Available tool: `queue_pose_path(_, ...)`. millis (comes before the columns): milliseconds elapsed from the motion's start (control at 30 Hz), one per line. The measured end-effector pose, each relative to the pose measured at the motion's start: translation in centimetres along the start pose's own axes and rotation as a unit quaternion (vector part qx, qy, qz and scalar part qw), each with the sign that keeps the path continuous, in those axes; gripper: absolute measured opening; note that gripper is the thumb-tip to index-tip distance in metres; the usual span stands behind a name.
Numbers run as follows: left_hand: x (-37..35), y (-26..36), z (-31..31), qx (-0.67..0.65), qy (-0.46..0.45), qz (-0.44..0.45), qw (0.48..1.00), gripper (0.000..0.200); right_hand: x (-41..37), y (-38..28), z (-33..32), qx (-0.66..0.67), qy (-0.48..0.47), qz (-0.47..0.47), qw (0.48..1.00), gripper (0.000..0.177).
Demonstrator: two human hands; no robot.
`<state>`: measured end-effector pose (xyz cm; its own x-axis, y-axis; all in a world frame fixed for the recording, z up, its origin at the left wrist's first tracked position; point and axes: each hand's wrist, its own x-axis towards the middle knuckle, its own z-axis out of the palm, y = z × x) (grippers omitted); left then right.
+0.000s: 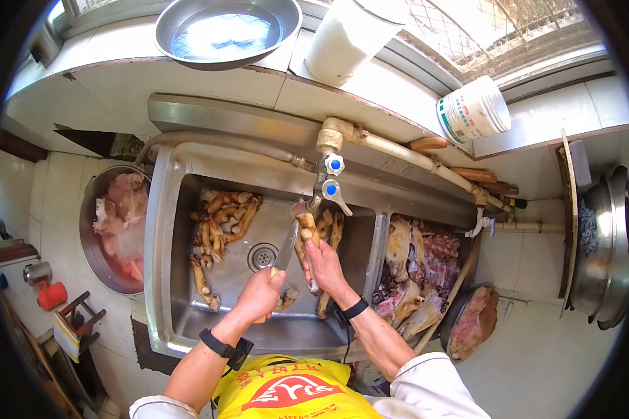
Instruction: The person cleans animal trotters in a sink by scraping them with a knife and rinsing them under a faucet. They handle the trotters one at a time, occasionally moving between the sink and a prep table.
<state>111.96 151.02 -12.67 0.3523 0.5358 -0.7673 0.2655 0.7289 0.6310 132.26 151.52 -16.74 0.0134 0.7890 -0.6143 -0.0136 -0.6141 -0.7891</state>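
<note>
My left hand is closed round the handle of a knife, its blade pointing up and away over the sink. My right hand grips a brownish animal foot, held upright below the tap. The blade lies right alongside this foot. Beneath both hands is the left basin of a steel sink. A pile of similar animal feet lies on that basin's left side, and more feet are along its right side. A round drain shows between them.
The right basin holds raw meat pieces. Pale meat fills a large pot at left; another meat-filled bowl sits right. On the ledge stand a water-filled basin, a white bucket and a tipped tub. A pipe crosses behind the sink.
</note>
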Motion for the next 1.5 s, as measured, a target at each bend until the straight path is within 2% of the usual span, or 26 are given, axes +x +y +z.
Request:
queue_pose_path(67,0.1,0.0,-0.2,-0.184,-0.085,-0.053,0.978,0.032,0.1,-0.4,0.0,-0.025,0.014,-0.01,1.0,0.041)
queue_pose_path(100,0.0,0.1,-0.8,-0.185,-0.085,-0.052,0.978,0.032,0.0,-0.5,-0.1,-0.026,0.014,-0.011,1.0,0.041)
queue_pose_path(167,-0.2,0.4,-2.2,-0.351,-0.214,-0.106,0.906,0.031,-0.4,-1.3,-0.2,0.012,-0.007,0.017,1.0,0.039)
queue_pose_path(233,0.1,0.1,-2.2,-0.32,-0.203,-0.103,0.92,0.034,-0.7,-1.2,-0.3,0.021,-0.013,0.028,0.999,0.038)
queue_pose_path(267,0.2,0.0,-1.9,-0.106,-0.109,-0.03,0.988,0.036,-0.8,-1.2,-0.3,0.031,-0.019,0.038,0.999,0.037)
queue_pose_path(300,0.5,-0.3,-1.6,0.114,-0.006,0.044,0.993,0.038,-1.0,-1.3,-0.2,0.03,-0.021,0.038,0.999,0.037)
queue_pose_path(333,0.4,-0.2,-1.6,0.233,0.073,0.14,0.959,0.037,-1.3,-1.5,0.0,0.015,-0.009,0.038,0.999,0.037)
queue_pose_path(367,0.2,0.0,-1.6,0.234,0.074,0.14,0.959,0.037,-1.5,-1.5,0.1,0.002,0.004,0.038,0.999,0.037)
queue_pose_path(433,-0.8,0.7,-1.4,0.411,0.144,0.108,0.894,0.036,-1.5,-0.5,0.1,-0.011,0.019,0.03,0.999,0.037)
queue_pose_path(667,0.3,-0.9,-2.0,0.498,0.221,0.18,0.819,0.029,-1.9,-1.3,0.4,-0.031,0.034,0.006,0.999,0.036)
queue_pose_path(733,0.6,-1.3,-2.3,0.315,0.09,0.255,0.91,0.025,-2.2,-1.3,0.2,-0.009,0.019,0.013,1.0,0.036)
queue_pose_path(767,0.3,-0.9,-2.3,0.315,0.091,0.255,0.91,0.025,-2.2,-1.4,0.2,0.012,0.002,0.019,1.0,0.036)
queue_pose_path(800,-0.1,-0.5,-2.1,0.088,-0.018,0.099,0.991,0.027,-2.1,-1.3,0.3,0.011,0.0,0.018,1.0,0.036)
queue_pose_path(833,-0.6,0.0,-1.9,-0.147,-0.128,-0.067,0.979,0.029,-2.2,-1.0,0.4,0.02,0.003,0.018,1.0,0.036)
queue_pose_path(900,-0.2,-1.2,-0.9,-0.171,-0.129,-0.075,0.974,0.03,-2.3,-0.5,0.3,0.028,0.01,0.02,0.999,0.036)
queue_pose_path(933,0.0,-1.6,-0.6,0.049,-0.01,0.07,0.996,0.029,-2.4,-0.3,0.2,0.006,0.027,-0.003,1.0,0.036)
queue_pose_path(967,0.0,-1.9,-0.5,0.264,0.111,0.209,0.935,0.029,-2.4,-0.1,0.2,-0.017,0.042,-0.026,0.999,0.036)
queue_pose_path(1000,0.1,-2.0,-1.1,0.362,0.151,0.194,0.899,0.027,-2.4,0.2,-0.1,-0.018,0.042,-0.027,0.999,0.036)
queue_pose_path(1100,-1.0,-0.3,-3.1,0.495,0.151,0.186,0.835,0.029,-2.8,0.6,-0.6,-0.09,0.036,-0.014,0.995,0.034)
queue_pose_path(1200,-0.6,-0.6,-4.4,0.566,0.2,0.194,0.776,0.027,-3.0,0.9,-0.5,-0.089,0.04,-0.002,0.995,0.035)
queue_pose_path(1267,-0.7,-0.3,-5.4,0.599,0.22,0.21,0.741,0.025,-2.6,1.4,-1.4,-0.24,0.041,-0.059,0.968,0.034)
queue_pose_path(1300,-0.8,0.0,-5.5,0.599,0.218,0.211,0.741,0.025,-2.5,1.7,-1.8,-0.24,0.043,-0.059,0.968,0.034)
queue_pose_path(1367,-1.4,1.1,-5.4,0.515,0.151,0.156,0.829,0.029,-1.9,1.1,-2.0,-0.469,0.124,-0.204,0.85,0.033)
queue_pose_path(1400,-1.1,1.0,-5.1,0.515,0.152,0.156,0.829,0.029,-1.6,1.0,-1.8,-0.47,0.123,-0.206,0.85,0.033)
queue_pose_path(1467,-0.4,0.4,-3.8,0.321,0.085,0.146,0.932,0.032,-1.6,0.0,-0.8,-0.495,0.192,-0.199,0.824,0.033)
queue_pose_path(1500,-0.3,0.1,-3.3,0.32,0.084,0.149,0.932,0.032,-1.6,0.0,-0.7,-0.496,0.194,-0.2,0.822,0.033)
